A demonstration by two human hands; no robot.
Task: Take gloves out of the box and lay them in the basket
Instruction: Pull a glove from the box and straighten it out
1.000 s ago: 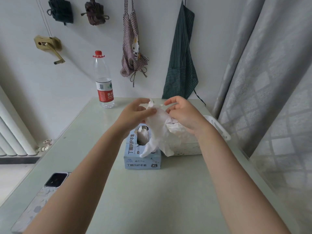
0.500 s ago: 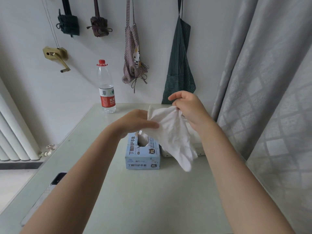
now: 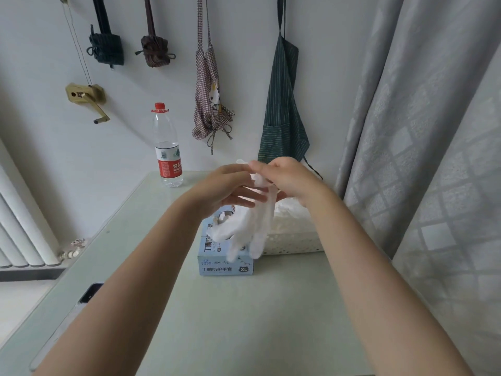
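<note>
At the far left edge of the frame a white radiator stands against the wall. Low on the left, a dark phone lies on the pale green table, partly hidden by the left forearm. In the upper left, a brass crank handle is fixed to the wall, with two folded umbrellas hanging to its right. Below them, at the back of the table, a clear water bottle with a red cap and red label stands upright.

At the centre the left hand is raised above the blue glove box; its fingers are mostly straight and touch the top of a white glove, its thumb near the cuff. Whether it pinches the cuff cannot be told. The glove hangs down in front of the box opening, its fingers dangling over the box's top. A checked apron hangs on the wall above.

Just right of centre the right hand has its fingers curled and pinches the glove's cuff at the top. Behind it hangs a green striped apron. Beside the box, touching its right side, sits the white basket, holding crumpled white gloves. A grey patterned curtain fills the right of the frame.
</note>
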